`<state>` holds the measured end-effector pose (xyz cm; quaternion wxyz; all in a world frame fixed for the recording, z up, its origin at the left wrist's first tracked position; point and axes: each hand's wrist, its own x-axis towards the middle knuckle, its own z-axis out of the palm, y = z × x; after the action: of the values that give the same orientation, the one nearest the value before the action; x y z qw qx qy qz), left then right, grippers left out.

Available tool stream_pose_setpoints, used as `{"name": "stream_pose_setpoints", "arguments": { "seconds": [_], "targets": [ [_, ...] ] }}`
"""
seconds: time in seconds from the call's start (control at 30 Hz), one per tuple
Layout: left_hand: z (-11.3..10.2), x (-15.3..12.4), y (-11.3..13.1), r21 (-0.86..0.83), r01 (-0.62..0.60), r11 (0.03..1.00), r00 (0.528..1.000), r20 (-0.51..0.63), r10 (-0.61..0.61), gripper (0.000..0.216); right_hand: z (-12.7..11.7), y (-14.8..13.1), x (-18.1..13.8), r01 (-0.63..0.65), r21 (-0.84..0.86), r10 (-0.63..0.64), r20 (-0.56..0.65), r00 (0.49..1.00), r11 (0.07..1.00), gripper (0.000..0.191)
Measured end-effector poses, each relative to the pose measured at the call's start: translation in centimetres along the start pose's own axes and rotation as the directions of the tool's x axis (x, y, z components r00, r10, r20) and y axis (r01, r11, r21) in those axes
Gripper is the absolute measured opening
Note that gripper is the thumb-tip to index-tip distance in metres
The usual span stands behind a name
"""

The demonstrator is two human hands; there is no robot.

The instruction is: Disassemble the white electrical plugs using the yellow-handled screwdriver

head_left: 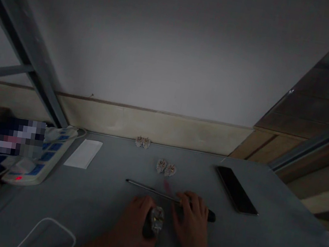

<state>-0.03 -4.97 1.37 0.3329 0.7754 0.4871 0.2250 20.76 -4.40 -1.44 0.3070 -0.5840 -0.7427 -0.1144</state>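
"Left hand, condition?"

"Fingers curled firmly around a clear part, near the screwdriver on the grey table."

"Right hand?"

"Fingers bent over the screwdriver's black handle; whether gripping it, I cannot tell from here."

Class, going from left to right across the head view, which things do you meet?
Power strip → white card → pair of clear pieces near the wall → clear piece held in the left hand → right hand → black phone.
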Motion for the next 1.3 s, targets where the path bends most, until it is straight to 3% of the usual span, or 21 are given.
{"name": "stream_pose_setpoints", "arguments": {
  "seconds": [0.07,0.2,0.37,0.57,0.73,0.97,1.1,1.3],
  "targets": [
    [-0.2,0.0,0.1,0.007,-0.004,1.0,1.0,0.013,0.004,0.049,0.3,1.2,0.7,0.087,-0.018,-0.085,0.078,0.993,0.996,0.018],
    [-0.5,-0.1,0.3,0.022,-0.034,0.999,0.999,0.018,0.034,0.049,1.5,3.3,3.0,0.178,-0.046,-0.169,0.167,0.971,0.983,0.037],
    [-0.7,-0.1,0.3,0.001,-0.027,1.0,0.999,0.04,0.027,0.051,3.0,4.6,5.4,0.211,-0.059,-0.198,0.174,0.965,0.976,0.034],
    [-0.8,0.1,-0.1,-0.144,-0.048,0.988,0.999,0.0,0.048,0.054,3.1,5.2,5.5,0.197,0.005,-0.197,0.111,0.974,0.98,0.03],
    [-0.5,0.1,-0.3,-0.267,-0.085,0.96,0.995,-0.071,0.068,0.051,2.2,4.6,5.6,0.153,0.134,-0.163,0.065,0.984,0.979,0.023],
    [0.1,0.2,-0.9,-0.265,-0.06,0.962,0.993,-0.118,0.029,0.052,0.1,0.8,4.9,0.057,0.363,-0.086,0.066,0.994,0.93,0.014],
    [0.2,0.1,-0.7,-0.212,-0.03,0.977,0.995,-0.104,0.008,0.05,0.5,0.4,4.9,0.077,0.393,-0.112,0.067,0.991,0.916,0.011],
    [0.0,0.2,-0.5,-0.193,-0.031,0.981,0.997,-0.071,0.018,0.05,0.6,0.8,5.1,0.129,0.412,-0.166,0.054,0.985,0.902,0.021]
  ]
}}
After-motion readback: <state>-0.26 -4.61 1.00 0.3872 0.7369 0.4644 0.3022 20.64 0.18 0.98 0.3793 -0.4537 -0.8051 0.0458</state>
